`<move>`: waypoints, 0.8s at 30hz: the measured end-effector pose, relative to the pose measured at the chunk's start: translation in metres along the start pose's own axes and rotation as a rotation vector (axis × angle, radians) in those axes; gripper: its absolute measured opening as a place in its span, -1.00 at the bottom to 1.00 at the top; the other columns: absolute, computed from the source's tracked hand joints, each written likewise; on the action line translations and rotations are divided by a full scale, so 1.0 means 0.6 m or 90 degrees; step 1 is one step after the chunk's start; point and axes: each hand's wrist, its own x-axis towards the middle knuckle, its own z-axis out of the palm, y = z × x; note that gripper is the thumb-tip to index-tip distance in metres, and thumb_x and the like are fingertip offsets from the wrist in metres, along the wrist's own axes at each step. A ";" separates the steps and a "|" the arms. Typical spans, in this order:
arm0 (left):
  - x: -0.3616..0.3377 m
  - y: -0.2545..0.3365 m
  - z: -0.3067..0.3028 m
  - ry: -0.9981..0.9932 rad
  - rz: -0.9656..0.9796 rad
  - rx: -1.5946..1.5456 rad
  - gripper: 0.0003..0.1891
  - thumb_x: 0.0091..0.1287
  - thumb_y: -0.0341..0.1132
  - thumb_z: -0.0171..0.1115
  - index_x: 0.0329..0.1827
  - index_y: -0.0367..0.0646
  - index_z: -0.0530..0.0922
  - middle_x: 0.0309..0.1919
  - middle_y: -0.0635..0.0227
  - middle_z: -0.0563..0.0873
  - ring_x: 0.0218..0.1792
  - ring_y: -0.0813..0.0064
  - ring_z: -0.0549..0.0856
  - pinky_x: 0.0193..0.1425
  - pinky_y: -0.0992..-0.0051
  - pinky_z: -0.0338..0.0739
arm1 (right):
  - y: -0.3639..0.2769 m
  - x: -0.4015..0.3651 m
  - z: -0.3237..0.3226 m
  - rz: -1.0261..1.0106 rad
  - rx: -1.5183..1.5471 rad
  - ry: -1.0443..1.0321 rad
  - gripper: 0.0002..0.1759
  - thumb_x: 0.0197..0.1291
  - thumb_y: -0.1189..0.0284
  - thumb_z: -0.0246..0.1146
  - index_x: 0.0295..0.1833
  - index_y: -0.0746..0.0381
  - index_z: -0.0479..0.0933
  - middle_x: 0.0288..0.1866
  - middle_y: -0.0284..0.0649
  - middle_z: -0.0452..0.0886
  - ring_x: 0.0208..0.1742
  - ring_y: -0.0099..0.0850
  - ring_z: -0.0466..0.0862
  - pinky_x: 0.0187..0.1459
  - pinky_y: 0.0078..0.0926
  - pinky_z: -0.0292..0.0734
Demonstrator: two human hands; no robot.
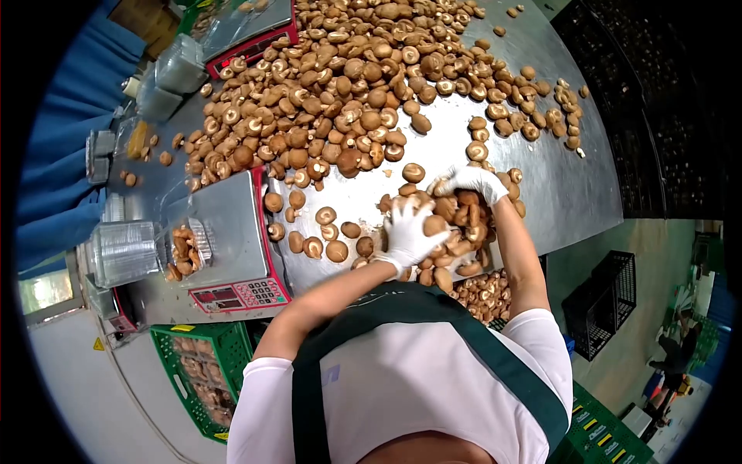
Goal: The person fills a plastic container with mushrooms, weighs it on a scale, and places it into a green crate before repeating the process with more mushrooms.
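Observation:
My left hand (410, 234), in a white glove, lies with spread fingers on a heap of brown shiitake mushrooms (462, 226) at the table's near edge. One round mushroom (434, 225) sits against its thumb side. Across the far side of the same heap reaches my right hand (473, 182), also gloved, its fingers apart and bent over the mushrooms. Its thumb is hidden. Several loose mushrooms (337, 250) lie left of my left hand. Below the table edge, more mushrooms (483, 296) show in front of my apron, partly covered by my right arm.
A large mushroom pile (332, 93) covers the back of the metal table (580, 182). At left stands a red-edged scale (239, 294) bearing a tray of mushrooms (185, 251) and stacked clear trays (124, 251). Green crates (193, 371) and a black crate (599, 305) stand lower down.

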 end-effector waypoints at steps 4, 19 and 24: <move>0.003 0.040 0.025 -0.068 0.067 0.001 -0.28 -0.02 0.27 0.23 0.20 0.13 0.45 0.31 0.13 0.28 0.34 -0.24 0.05 0.25 -0.27 0.01 | 0.027 -0.116 0.041 0.080 -0.016 0.083 -0.74 0.01 0.48 0.31 -0.13 0.28 0.64 -0.26 -0.32 0.69 -0.25 -0.56 0.58 -0.11 -0.60 0.47; -0.049 0.110 0.059 -0.471 0.351 -0.347 -0.46 0.23 -0.07 0.21 0.24 -0.08 0.44 0.27 0.10 0.42 0.19 0.30 0.50 0.26 0.40 0.35 | 0.131 -0.416 0.205 0.230 -0.005 0.393 -0.74 0.05 0.43 0.30 -0.13 0.31 0.62 -0.26 -0.26 0.70 -0.23 -0.54 0.61 -0.09 -0.55 0.49; -0.024 -0.031 -0.097 0.009 0.203 -0.260 -0.55 0.14 -0.28 0.26 0.11 -0.20 0.48 0.08 0.08 0.55 0.14 0.23 0.52 0.22 0.38 0.37 | 0.131 -0.431 0.173 0.057 0.172 0.790 -0.73 0.17 0.37 0.22 -0.21 0.40 0.61 -0.37 -0.35 0.62 -0.32 -0.61 0.53 -0.20 -0.62 0.45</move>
